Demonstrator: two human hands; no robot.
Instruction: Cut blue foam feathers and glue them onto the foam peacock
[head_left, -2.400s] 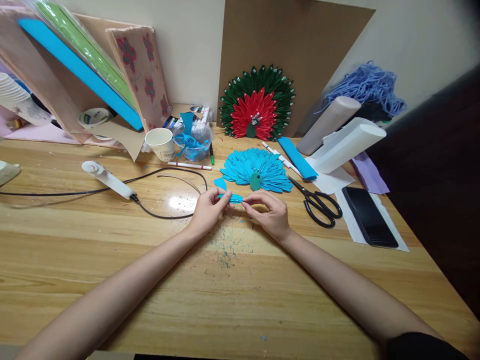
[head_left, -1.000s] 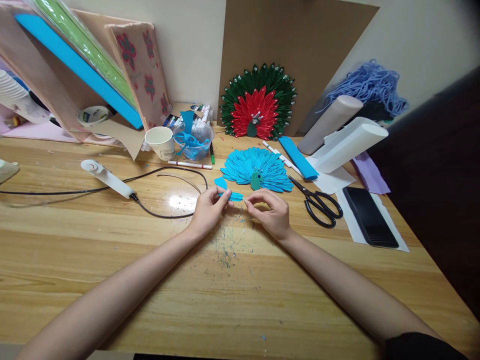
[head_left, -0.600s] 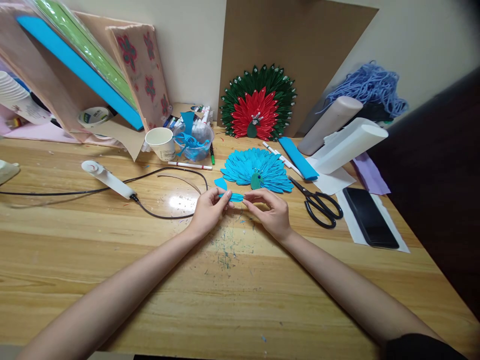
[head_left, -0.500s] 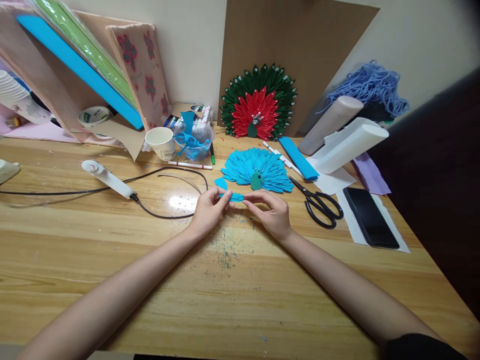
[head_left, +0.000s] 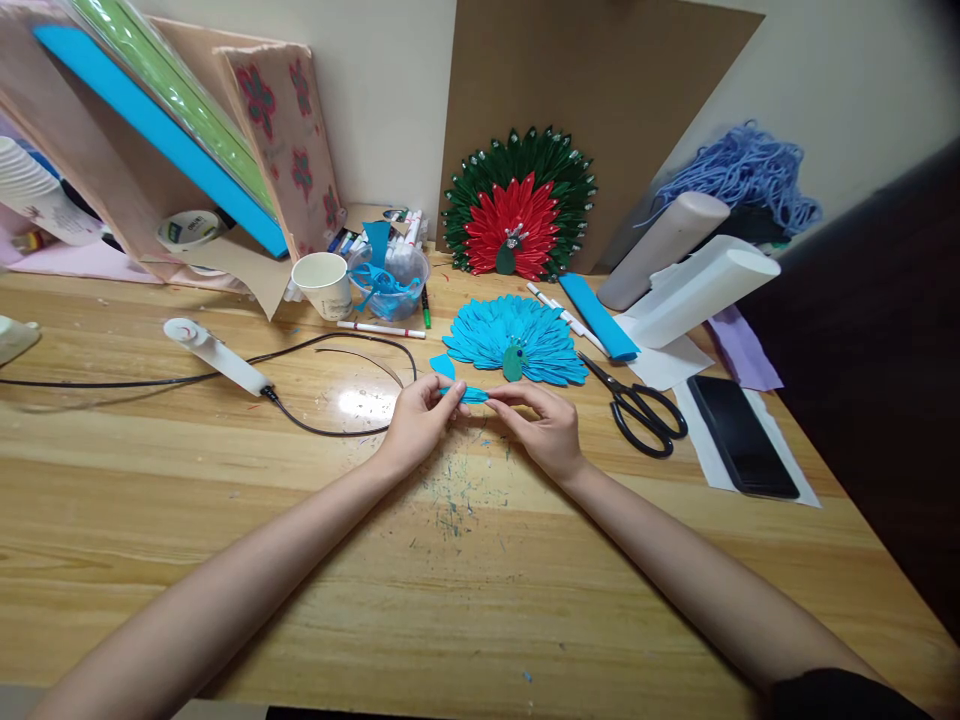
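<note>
A small folded piece of blue crepe paper point(head_left: 470, 395) is stretched between my two hands, just above the wooden table. My left hand point(head_left: 422, 420) pinches its left end between thumb and fingers. At the other end, the fingertips of my right hand point(head_left: 541, 425) are closed on its tip. Right behind my hands lies a blue paper peacock point(head_left: 517, 335) with layered feathers and a green body. A loose blue paper petal point(head_left: 442, 367) rests beside my left fingertips. Black-handled scissors point(head_left: 637, 410) lie to the right of my right hand.
A white glue gun point(head_left: 217, 357) with a black cord sits at left. Behind stand a paper cup point(head_left: 324, 285), a plastic tub of blue scraps point(head_left: 388, 285) and a red-green paper peacock point(head_left: 517, 205). On the right are a phone point(head_left: 742, 437), paper rolls point(head_left: 697, 298) and blue yarn point(head_left: 739, 185).
Both hands keep nearly the same place and the same hold on the blue crepe paper. The whole view has shifted very slightly.
</note>
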